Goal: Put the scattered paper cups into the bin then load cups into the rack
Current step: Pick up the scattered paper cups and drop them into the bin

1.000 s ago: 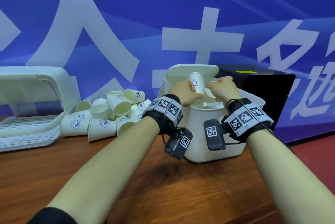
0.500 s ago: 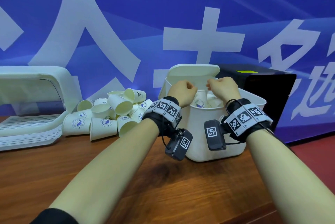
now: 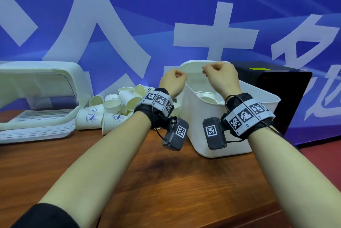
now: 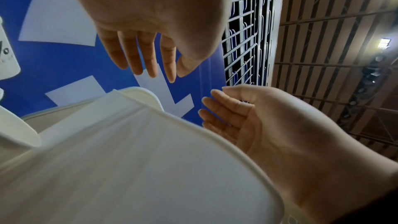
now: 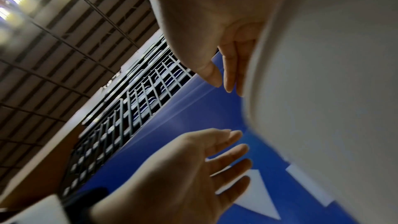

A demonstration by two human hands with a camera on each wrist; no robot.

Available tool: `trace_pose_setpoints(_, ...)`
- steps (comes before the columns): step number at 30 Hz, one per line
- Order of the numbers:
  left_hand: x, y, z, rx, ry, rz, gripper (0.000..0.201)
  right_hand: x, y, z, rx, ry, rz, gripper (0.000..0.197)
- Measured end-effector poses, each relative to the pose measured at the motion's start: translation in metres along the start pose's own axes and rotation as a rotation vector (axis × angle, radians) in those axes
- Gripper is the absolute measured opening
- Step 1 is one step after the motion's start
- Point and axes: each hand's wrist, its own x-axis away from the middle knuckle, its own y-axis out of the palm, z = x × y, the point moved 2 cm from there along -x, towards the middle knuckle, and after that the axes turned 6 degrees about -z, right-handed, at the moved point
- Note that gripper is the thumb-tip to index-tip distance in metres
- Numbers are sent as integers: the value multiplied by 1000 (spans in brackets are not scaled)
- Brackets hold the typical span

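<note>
My left hand (image 3: 173,80) and right hand (image 3: 218,74) are raised side by side over the open white bin (image 3: 221,135). Both are empty. In the left wrist view the left hand (image 4: 155,60) has loosely extended fingers with nothing between them. The right hand (image 5: 221,74) looks just as relaxed in the right wrist view. Several white paper cups (image 3: 204,95) lie inside the bin. A pile of scattered paper cups (image 3: 110,111) with blue logos lies on the wooden table, left of the bin. The white rack (image 3: 36,122) stands at the far left.
A black box (image 3: 276,96) stands right behind the bin. The bin's lid (image 3: 193,69) is tipped up against the blue banner wall. Brown wooden tabletop (image 3: 166,181) stretches in front of the bin and cups.
Both hands were holding cups over the bin, lowered them in and let go. They have since lifted up, empty.
</note>
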Motion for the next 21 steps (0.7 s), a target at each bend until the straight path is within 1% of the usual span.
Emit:
trace_pose_setpoints(4,0,-26,-11,-15,-26,52,22,5,26,-23,-84,-49,-48,18)
trace_pose_setpoints(10,4,-68,-41,-42,-87,148,23,12,75,-39,-118,-81,-128,19)
trace_pose_setpoints(15,10,-97,-72,-73,-163,217,24,15,116,-34,-147,-11,-217,17)
trace_pose_setpoints(19,15,-117,-104,-53,-242,262,11,19,142,-18,-163,74,-250,19)
trace_pose_setpoints(21,17,-124,-120,-41,-281,289,8,22,153,-10,-159,105,-264,21)
